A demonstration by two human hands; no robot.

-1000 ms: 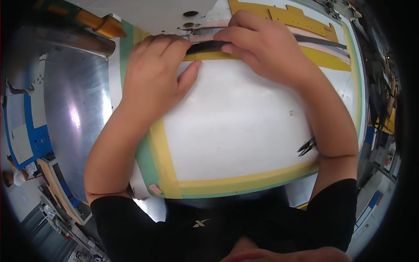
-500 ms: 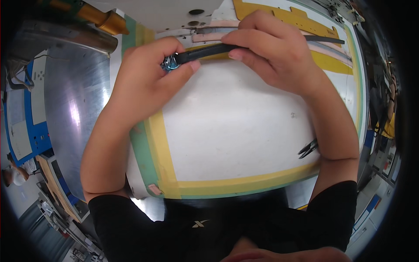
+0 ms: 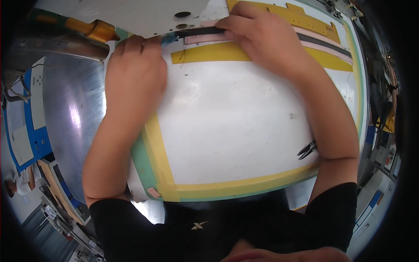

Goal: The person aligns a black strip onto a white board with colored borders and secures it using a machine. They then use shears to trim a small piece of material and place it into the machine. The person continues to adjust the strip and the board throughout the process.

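Observation:
A narrow black strap (image 3: 203, 32) stretches across the top of the work surface, with shiny blue material (image 3: 169, 38) at its left end. My right hand (image 3: 266, 41) has its fingers bent down over the strap and grips it near the middle. My left hand (image 3: 136, 65) is curled next to the blue end, back of the hand upward. Its fingertips are hidden, so what they hold cannot be made out. Beneath the strap lie a pink strip (image 3: 205, 39) and a long yellow template (image 3: 209, 54); thin dark thread hangs over the template's left end.
A pale machine body (image 3: 131, 15) overhangs the far left, beside a metal cylinder (image 3: 83, 46). Black snips (image 3: 307, 149) lie near my right forearm. Another yellow template (image 3: 301, 19) with holes is at the back. Yellow tape (image 3: 244, 181) borders the white board (image 3: 231, 126).
Both hands have moved away from me, carrying the strap toward the machine and down over the pink strip. My left hand has turned back-upward, and its thumb no longer shows.

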